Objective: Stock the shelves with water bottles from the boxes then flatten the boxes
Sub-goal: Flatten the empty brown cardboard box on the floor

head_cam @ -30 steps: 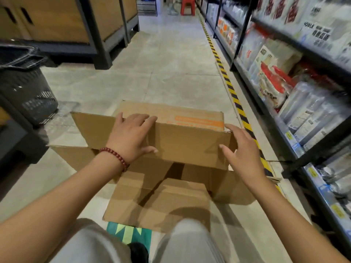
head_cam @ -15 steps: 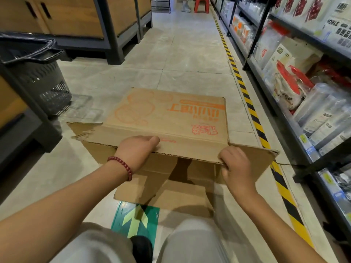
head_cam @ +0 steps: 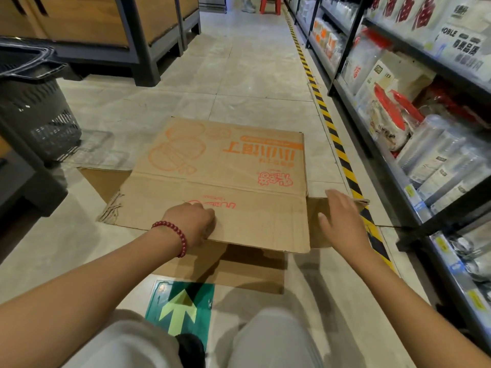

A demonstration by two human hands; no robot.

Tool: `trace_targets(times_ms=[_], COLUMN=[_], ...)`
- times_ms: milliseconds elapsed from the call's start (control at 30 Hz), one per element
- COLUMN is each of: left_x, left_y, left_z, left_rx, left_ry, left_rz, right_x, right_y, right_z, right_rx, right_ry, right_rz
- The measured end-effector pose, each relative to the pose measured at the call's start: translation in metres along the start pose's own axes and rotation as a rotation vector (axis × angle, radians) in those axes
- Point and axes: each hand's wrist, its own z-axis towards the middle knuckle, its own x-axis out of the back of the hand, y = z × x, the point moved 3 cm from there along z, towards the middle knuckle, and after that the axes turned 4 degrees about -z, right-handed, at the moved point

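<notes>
A brown cardboard box point(head_cam: 225, 166) with orange print lies nearly flat on the tiled floor in front of me, its flaps spread to the left, right and near side. My left hand point(head_cam: 192, 221), with a red bead bracelet on the wrist, grips the near edge of the top panel, fingers curled under it. My right hand point(head_cam: 342, 217) hovers with straight fingers over the box's right flap point(head_cam: 316, 224), at the panel's right edge. No water bottles are in view near the box.
Store shelves point(head_cam: 414, 128) with packaged goods run along the right, behind a yellow-black floor stripe point(head_cam: 342, 155). A grey shopping basket point(head_cam: 37, 112) stands at left, wooden cabinets point(head_cam: 111, 27) behind it. A green arrow sticker point(head_cam: 180, 306) lies by my knees.
The box's front panel has folded away from me and down, going from upright to almost flat. My right hand has let go of the panel's edge and opened.
</notes>
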Motion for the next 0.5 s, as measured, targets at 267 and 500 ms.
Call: trace_targets(times_ms=[267,500], left_x=[-0.001,0.003], left_y=[-0.008,-0.048], left_z=[0.007,0.003], left_rx=[0.015,0.133], left_ry=[-0.012,0.006], left_rz=[0.079,0.071], right_x=[-0.016,-0.021], right_y=[0.01,-0.055], right_z=[0.015,-0.01], right_rx=[-0.058,-0.069], right_ry=[-0.333,-0.38], right_rz=[-0.249,0.136])
